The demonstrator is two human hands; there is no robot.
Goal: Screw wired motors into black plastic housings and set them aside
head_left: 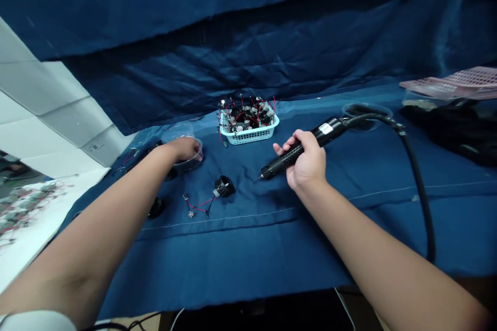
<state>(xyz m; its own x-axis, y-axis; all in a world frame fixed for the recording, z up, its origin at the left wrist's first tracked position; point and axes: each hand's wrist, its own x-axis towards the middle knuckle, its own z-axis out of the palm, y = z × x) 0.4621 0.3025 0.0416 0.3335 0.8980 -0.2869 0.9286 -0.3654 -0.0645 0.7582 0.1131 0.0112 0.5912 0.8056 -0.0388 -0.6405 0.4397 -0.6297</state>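
My right hand (pixel 308 160) is wrapped round a black electric screwdriver (pixel 285 159), its thin bit pointing down and left above the blue cloth. My left hand (pixel 187 149) dips into a clear plastic tub (pixel 190 164) at the left; its fingers are bent together, and what they pinch, if anything, is hidden. Between the hands a black round part (pixel 224 186) lies on the cloth, joined to a small motor-like piece. Red and black wires (pixel 200 207) run from it to small connector boards. Another black part (pixel 156 208) shows partly behind my left forearm.
A light blue basket (pixel 252 136) full of wired black parts stands at the back. A thick black cable (pixel 421 186) curves from the screwdriver past another clear tub (pixel 384 109). Pink baskets (pixel 454 83) stand at the right. More wired parts (pixel 29 201) lie on a white surface at the left.
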